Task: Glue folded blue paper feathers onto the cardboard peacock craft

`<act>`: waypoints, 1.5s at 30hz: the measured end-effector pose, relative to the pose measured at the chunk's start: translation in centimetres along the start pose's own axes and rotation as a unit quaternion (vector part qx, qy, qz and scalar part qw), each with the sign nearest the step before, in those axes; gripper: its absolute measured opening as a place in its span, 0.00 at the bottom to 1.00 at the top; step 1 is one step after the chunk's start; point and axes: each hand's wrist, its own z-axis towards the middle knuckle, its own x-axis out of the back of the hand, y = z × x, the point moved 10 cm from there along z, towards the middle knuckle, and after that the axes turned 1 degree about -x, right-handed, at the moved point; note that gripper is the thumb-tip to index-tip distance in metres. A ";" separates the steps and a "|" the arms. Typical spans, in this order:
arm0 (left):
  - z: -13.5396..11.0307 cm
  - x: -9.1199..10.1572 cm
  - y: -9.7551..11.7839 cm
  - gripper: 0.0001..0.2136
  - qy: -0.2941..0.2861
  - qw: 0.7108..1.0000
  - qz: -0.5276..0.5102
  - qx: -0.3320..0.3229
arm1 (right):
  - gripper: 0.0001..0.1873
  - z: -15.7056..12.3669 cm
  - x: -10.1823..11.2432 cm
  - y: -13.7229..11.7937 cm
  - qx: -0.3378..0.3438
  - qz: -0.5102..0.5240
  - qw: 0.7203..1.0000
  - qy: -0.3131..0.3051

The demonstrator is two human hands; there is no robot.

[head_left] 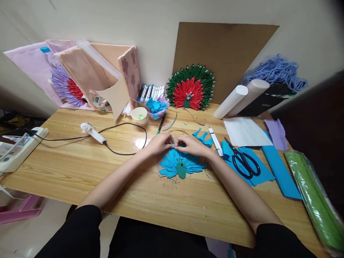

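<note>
On the wooden table in front of me lies a peacock craft with a fan of blue paper feathers and a green body. Both hands meet over the top of its fan. My left hand pinches at the feather tips, thumb and fingertips together. Facing it, my right hand also has its fingers closed in a pinch, almost touching the left. Whatever lies between the fingertips is too small to make out. Blue paper scraps and a white marker are just beyond my right hand.
Black scissors rest on blue paper at right, near a green packet. A white glue gun with its cord lies left. Behind stand a paper cup, a bowl of scraps and a green-red peacock.
</note>
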 end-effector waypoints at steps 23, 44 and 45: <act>-3.0 -1.2 -0.8 0.05 -0.009 0.994 -0.106 0.036 | 0.06 -0.2 -1.3 -1.6 0.051 -0.027 0.996 -0.068; -1.8 -0.1 -1.2 0.06 0.085 0.992 0.010 0.094 | 0.04 0.1 -0.6 -0.6 0.021 0.019 0.999 -0.026; -1.6 -0.2 -1.2 0.05 0.079 0.992 0.015 0.093 | 0.04 0.1 -0.5 -0.5 0.020 0.021 0.999 -0.023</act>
